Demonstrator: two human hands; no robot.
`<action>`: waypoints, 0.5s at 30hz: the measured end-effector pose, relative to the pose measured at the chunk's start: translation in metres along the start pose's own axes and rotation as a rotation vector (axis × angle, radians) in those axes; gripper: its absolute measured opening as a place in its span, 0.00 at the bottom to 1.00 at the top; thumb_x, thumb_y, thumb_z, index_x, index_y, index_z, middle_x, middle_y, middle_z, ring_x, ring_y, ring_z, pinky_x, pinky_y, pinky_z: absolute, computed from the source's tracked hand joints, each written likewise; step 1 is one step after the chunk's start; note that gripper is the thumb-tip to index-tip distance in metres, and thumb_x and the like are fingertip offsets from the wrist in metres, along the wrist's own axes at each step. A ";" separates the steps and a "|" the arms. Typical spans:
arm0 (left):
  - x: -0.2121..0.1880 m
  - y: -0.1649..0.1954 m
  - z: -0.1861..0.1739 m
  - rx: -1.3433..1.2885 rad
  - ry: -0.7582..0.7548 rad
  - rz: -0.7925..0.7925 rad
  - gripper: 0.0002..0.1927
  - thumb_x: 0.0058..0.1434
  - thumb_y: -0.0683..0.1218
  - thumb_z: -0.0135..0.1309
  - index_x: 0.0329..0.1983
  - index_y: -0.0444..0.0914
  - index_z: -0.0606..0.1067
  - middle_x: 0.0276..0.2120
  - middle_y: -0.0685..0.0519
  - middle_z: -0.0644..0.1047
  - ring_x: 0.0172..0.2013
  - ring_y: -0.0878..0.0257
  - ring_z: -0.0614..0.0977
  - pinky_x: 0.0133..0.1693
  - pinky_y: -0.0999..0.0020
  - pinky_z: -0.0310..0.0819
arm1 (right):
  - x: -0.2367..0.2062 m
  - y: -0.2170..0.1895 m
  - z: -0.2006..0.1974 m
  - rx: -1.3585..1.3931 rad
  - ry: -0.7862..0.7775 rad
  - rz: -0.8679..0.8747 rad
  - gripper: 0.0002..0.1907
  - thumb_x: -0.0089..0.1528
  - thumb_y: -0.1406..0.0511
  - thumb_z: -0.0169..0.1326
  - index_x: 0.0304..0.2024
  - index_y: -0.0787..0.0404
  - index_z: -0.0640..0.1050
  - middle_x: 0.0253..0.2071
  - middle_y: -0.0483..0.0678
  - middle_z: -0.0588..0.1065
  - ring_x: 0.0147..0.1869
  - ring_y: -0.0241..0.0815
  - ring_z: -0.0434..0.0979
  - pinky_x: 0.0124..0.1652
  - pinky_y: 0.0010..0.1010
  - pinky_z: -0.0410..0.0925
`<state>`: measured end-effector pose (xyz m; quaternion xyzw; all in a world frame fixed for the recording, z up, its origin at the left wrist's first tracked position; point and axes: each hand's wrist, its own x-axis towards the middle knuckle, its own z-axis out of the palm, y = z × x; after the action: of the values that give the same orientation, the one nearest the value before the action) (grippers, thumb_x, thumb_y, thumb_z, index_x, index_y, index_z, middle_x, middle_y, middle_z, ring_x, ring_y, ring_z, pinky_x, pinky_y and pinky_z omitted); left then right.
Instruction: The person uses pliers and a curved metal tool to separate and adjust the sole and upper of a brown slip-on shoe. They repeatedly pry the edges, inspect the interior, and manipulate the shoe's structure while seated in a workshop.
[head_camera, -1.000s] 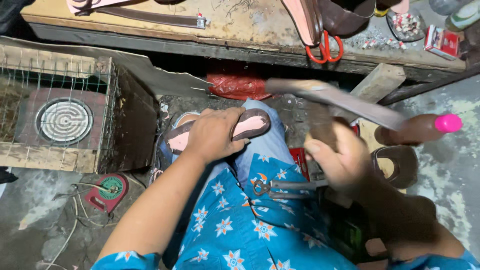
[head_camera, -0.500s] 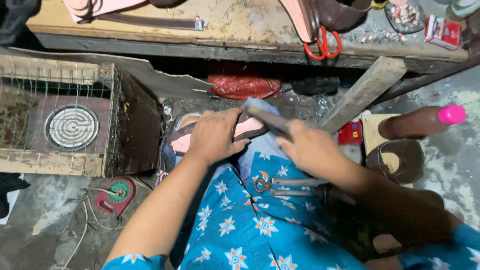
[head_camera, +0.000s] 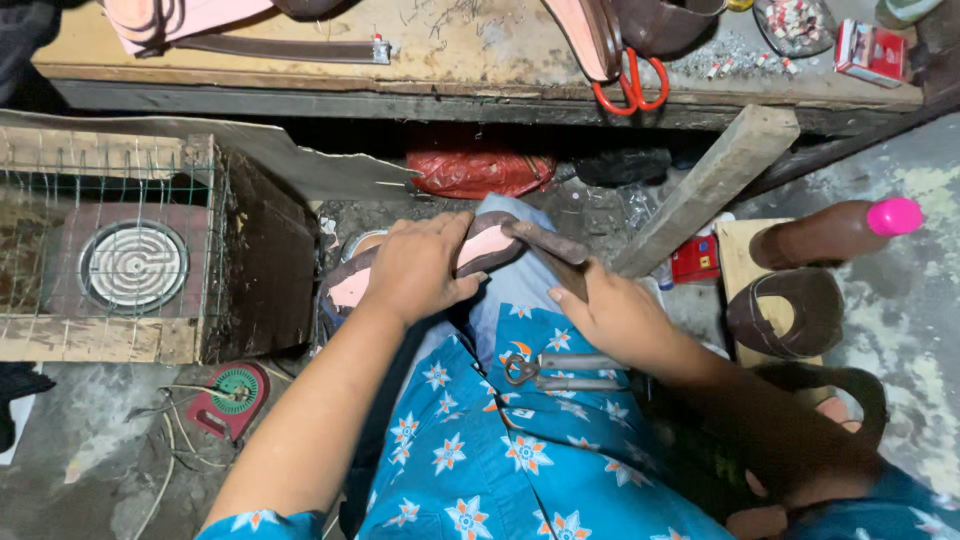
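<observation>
My left hand (head_camera: 418, 268) presses down on a brown sandal with a pink insole (head_camera: 478, 247) that rests on my knee. A flat dark tool (head_camera: 552, 247) is gripped in my right hand (head_camera: 612, 315), its end lying against the sandal's toe end. A pair of pliers (head_camera: 560, 372) lies in my lap on the blue flowered cloth (head_camera: 500, 450).
A wire cage with a round coil heater (head_camera: 132, 266) stands at the left. A wooden workbench (head_camera: 450, 50) with red-handled scissors (head_camera: 628, 88) runs along the top. A wooden plank (head_camera: 712, 188), a brown shoe form with a pink tip (head_camera: 835, 232) and brown straps (head_camera: 788, 312) lie to the right.
My right hand swung the long tool down from the raised position at the right onto the sandal's toe end. My left hand stayed on the sandal.
</observation>
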<state>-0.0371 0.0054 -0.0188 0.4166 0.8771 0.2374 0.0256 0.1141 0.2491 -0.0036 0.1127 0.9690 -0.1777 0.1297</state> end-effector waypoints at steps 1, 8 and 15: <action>-0.002 0.001 0.000 0.012 0.009 -0.013 0.41 0.43 0.57 0.69 0.59 0.36 0.71 0.48 0.45 0.79 0.47 0.48 0.80 0.48 0.52 0.67 | 0.001 -0.002 0.002 0.077 0.016 0.006 0.25 0.65 0.53 0.57 0.53 0.68 0.72 0.39 0.64 0.78 0.46 0.62 0.79 0.46 0.50 0.70; 0.007 0.026 0.022 0.004 0.194 -0.119 0.43 0.42 0.60 0.70 0.58 0.34 0.72 0.43 0.44 0.79 0.43 0.46 0.79 0.44 0.50 0.67 | -0.003 0.001 -0.019 0.830 0.325 -0.325 0.24 0.71 0.64 0.54 0.68 0.64 0.68 0.47 0.54 0.75 0.47 0.42 0.76 0.47 0.37 0.72; 0.009 0.021 0.032 -0.044 0.250 -0.135 0.40 0.43 0.61 0.70 0.55 0.38 0.75 0.42 0.47 0.79 0.42 0.47 0.80 0.44 0.50 0.68 | 0.011 -0.010 0.006 1.181 0.146 0.109 0.40 0.66 0.66 0.48 0.78 0.52 0.48 0.33 0.48 0.73 0.28 0.36 0.73 0.28 0.28 0.71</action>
<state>-0.0202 0.0363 -0.0366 0.3230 0.8942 0.3043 -0.0586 0.1027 0.2392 -0.0093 0.2272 0.7055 -0.6712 -0.0128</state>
